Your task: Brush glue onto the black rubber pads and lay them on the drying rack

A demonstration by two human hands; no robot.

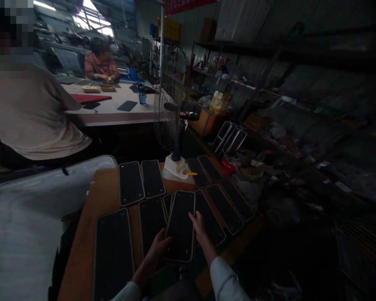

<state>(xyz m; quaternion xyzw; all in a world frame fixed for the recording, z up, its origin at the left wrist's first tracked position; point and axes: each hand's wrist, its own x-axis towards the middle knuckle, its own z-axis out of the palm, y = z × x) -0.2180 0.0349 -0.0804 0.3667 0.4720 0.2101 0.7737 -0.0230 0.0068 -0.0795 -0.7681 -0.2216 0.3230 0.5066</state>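
A dark rectangular panel (180,230) with rounded corners, pale edging and small shiny studs near its corners is held up over the table's front edge. My left hand (158,246) grips its lower left side, thumb on top. At its right edge, my right hand (199,225) closes on it, thumb on the face and the other fingers partly hidden behind. Similar panels lie about it on the brown tabletop (108,188): a large panel (113,255) at the left, a panel (152,223) left of the held one, and another panel (210,217) to its right.
A white pot of adhesive or similar (175,165) with a yellow-handled tool stands at the table's back, before a fan (172,96). A large white bin (24,209) flanks the left side. Two people sit or stand by a white worktable (106,115). Cluttered shelves (269,100) line the right.
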